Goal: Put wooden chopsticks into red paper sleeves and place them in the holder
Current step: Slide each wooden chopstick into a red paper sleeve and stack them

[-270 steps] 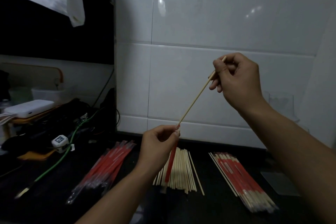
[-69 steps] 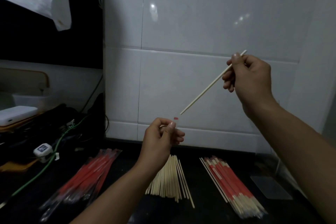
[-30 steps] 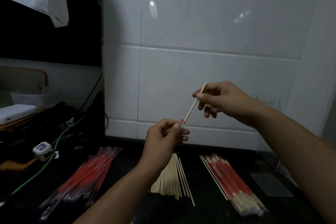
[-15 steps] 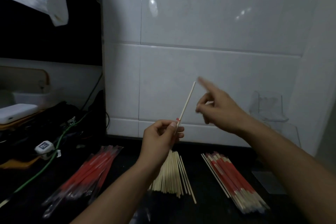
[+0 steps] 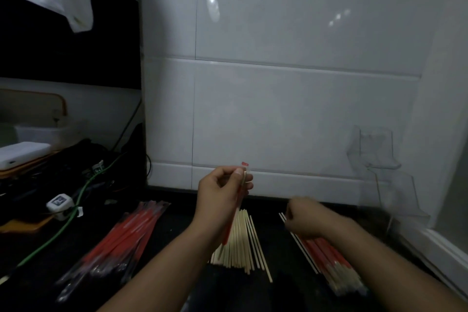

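Head view: left hand (image 5: 222,192) fingers pinching sleeved chopstick (image 5: 234,213); right hand (image 5: 307,219) blurred, fingers' state indiscernible, over sleeved pile (image 5: 331,258).

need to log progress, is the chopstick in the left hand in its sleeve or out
In: the red sleeve covers the chopstick; only its top end shows.

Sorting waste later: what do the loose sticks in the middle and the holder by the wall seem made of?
Loose sticks: pale, matte, unpainted, probably wood or bamboo. Holder: see-through with glossy edges, likely clear plastic or acrylic; glass can't be ruled out.
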Demonstrator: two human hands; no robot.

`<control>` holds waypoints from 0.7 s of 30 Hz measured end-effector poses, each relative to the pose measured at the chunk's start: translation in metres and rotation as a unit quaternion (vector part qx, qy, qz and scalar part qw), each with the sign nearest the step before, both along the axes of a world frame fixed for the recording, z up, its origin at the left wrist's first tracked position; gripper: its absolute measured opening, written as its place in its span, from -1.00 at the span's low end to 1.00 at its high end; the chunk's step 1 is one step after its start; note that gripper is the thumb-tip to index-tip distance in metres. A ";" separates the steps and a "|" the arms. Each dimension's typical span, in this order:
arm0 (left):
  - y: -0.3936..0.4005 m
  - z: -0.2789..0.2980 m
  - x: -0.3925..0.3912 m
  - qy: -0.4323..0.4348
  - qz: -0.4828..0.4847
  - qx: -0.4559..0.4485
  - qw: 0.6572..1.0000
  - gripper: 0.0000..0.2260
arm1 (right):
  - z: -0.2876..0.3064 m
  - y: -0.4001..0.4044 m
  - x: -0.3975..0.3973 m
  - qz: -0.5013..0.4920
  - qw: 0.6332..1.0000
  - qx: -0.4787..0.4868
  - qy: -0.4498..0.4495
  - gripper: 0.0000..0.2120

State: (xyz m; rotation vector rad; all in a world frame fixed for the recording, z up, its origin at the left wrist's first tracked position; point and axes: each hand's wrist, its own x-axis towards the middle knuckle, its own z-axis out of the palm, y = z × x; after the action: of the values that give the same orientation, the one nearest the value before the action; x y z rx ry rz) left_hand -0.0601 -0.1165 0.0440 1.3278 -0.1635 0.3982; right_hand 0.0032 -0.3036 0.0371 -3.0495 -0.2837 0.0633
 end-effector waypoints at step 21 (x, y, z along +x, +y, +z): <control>0.001 -0.001 0.001 -0.002 0.008 -0.003 1.000 -0.85 | -0.067 0.028 -0.008 -0.093 0.995 0.013 -0.021 -0.72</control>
State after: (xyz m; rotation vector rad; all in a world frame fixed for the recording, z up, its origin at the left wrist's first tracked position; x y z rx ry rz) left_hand -0.0587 -0.1157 0.0429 1.3235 -0.1553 0.4143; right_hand -0.0045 -0.2761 -0.0294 -3.0373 -0.0018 -0.0151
